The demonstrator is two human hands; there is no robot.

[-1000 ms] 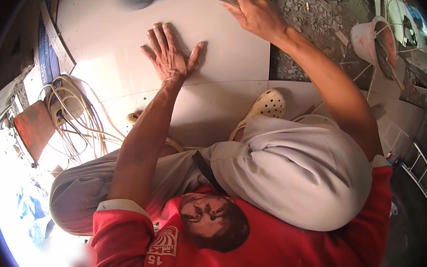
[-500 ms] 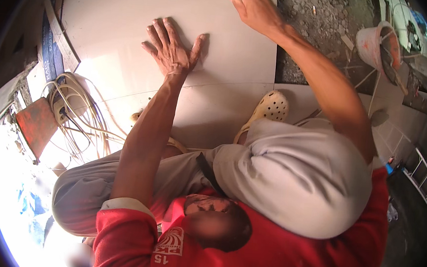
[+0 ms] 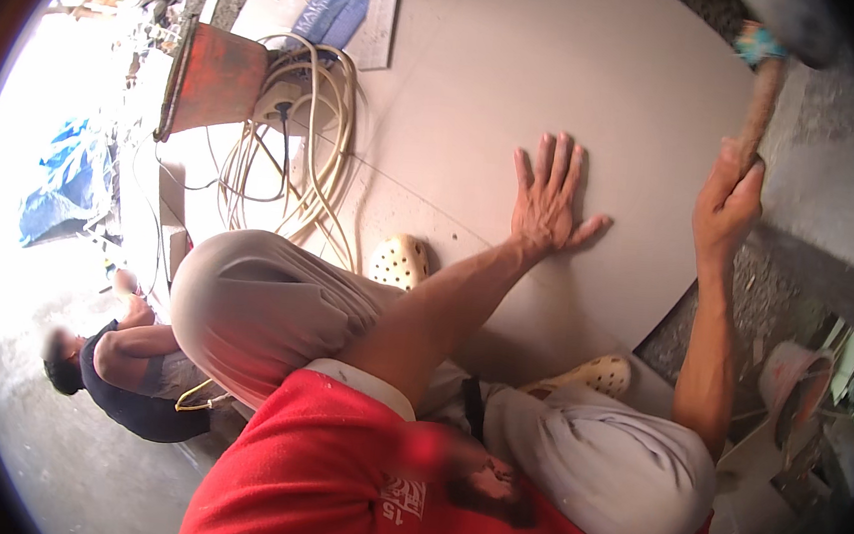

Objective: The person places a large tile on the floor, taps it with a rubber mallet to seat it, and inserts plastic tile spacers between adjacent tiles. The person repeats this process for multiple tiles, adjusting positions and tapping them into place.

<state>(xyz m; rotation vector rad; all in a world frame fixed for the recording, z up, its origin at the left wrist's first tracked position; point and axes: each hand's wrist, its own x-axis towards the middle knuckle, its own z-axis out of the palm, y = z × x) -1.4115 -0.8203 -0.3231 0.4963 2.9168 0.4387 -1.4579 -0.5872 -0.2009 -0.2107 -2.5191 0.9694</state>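
Observation:
My left hand [image 3: 550,198] lies flat with fingers spread on a large pale floor tile [image 3: 481,91]. My right hand [image 3: 729,202] is closed around the wooden handle of a mallet [image 3: 761,103], held up beyond the tile's right edge. Its dark head is blurred near the rim of the view, and a teal wrapping shows just below it. Both of my knees are bent close to the tile, and a cream perforated clog [image 3: 589,376] is near its lower corner.
A coiled cream cable [image 3: 340,160] with a socket block lies left of the tile, beside a red bucket [image 3: 223,78]. Blue-printed strips are at the tile's far left. Rubble [image 3: 762,283] and a pale bucket [image 3: 790,376] are at right. Another person [image 3: 132,379] sits low at left.
The view has turned, so the cable, bucket and tile now appear further right. The mallet's head has come into view above my right hand. My left hand stays flat on the tile.

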